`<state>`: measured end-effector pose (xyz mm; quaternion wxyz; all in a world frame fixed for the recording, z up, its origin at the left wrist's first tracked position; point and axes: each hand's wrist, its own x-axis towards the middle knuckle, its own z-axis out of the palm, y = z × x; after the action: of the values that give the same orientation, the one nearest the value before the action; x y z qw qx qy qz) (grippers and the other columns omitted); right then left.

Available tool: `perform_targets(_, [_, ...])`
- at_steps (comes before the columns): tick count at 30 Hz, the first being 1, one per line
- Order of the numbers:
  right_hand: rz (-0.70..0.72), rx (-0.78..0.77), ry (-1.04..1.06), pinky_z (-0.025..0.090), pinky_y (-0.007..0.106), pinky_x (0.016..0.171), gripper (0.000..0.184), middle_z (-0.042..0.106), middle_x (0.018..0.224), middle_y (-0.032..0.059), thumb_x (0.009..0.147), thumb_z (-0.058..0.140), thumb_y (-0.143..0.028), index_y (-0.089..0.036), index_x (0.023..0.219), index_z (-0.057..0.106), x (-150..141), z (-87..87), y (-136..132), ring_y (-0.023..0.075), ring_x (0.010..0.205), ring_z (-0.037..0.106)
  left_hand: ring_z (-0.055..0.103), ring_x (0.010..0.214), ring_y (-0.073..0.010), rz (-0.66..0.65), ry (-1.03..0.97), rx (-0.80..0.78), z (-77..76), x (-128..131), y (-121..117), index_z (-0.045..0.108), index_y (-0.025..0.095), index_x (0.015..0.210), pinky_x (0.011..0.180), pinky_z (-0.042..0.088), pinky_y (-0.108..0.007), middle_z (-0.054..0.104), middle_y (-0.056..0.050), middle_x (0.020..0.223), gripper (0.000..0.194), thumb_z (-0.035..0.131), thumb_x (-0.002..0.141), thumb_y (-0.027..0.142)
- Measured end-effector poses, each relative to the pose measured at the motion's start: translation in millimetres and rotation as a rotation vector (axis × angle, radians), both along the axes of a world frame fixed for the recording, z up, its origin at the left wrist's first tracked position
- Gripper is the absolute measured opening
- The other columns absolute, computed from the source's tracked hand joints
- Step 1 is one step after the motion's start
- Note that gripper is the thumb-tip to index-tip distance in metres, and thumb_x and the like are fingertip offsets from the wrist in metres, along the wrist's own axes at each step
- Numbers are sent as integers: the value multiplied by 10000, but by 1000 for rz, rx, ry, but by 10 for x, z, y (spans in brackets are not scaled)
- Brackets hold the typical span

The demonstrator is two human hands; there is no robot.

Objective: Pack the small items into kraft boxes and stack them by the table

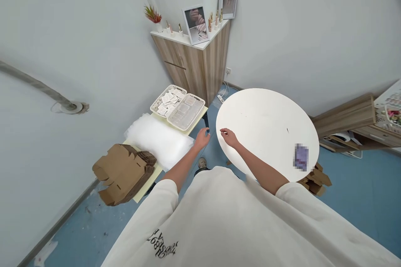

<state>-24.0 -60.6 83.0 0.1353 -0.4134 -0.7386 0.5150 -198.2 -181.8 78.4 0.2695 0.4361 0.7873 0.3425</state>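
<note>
My left hand (pixel 202 138) hovers over the gap between a low yellow table (pixel 150 181) and a round white table (pixel 266 129), fingers loosely curled, holding nothing that I can see. My right hand (pixel 229 137) rests at the near left edge of the round table, fingers pinched together; whether anything small is between them I cannot make out. A small blurred purple item (pixel 301 156) lies on the round table's right side.
On the low table sit a stack of flat cardboard boxes (pixel 123 172), a pile of clear plastic bags (pixel 158 139) and two white baskets (pixel 177 105). A wooden corner cabinet (pixel 196 60) with picture frames stands behind. More cardboard (pixel 315 179) lies on the blue floor.
</note>
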Motion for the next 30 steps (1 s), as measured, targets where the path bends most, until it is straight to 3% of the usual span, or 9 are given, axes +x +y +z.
perform_targets(8, [32, 45, -16, 514, 380, 967, 289, 699, 1190, 50, 898, 527, -295, -252, 1130, 693, -892, 33, 41, 201, 1019, 656, 515, 1335, -248, 74, 102, 42, 8, -985, 129, 577, 219, 1306, 1153, 399, -427, 590, -104, 1356, 422, 516, 890, 179])
perform_targets(17, [99, 64, -96, 502, 363, 953, 294, 681, 1224, 58, 929, 509, -296, -240, 1162, 679, -1818, -92, 11, 200, 1023, 649, 454, 1364, -359, 120, 302, -154, -22, -2015, 268, 530, 198, 1343, 1109, 379, -516, 490, -171, 1468, 467, 574, 881, 248])
perform_targets(22, [97, 63, -119, 501, 359, 941, 296, 673, 1230, 70, 936, 507, -288, -234, 1171, 678, -2056, -125, 45, 203, 1012, 645, 422, 1367, -392, 86, 398, -214, -74, -2251, 437, 500, 199, 1366, 1088, 366, -554, 476, -188, 1483, 489, 565, 890, 289])
perform_targets(30, [71, 56, -141, 495, 350, 953, 288, 677, 1213, 60, 930, 509, -263, -242, 1160, 680, -2207, -132, 127, 185, 989, 642, 446, 1311, -382, 98, 457, -268, -77, -2301, 578, 530, 198, 1270, 1041, 374, -519, 525, -194, 1357, 413, 604, 886, 331])
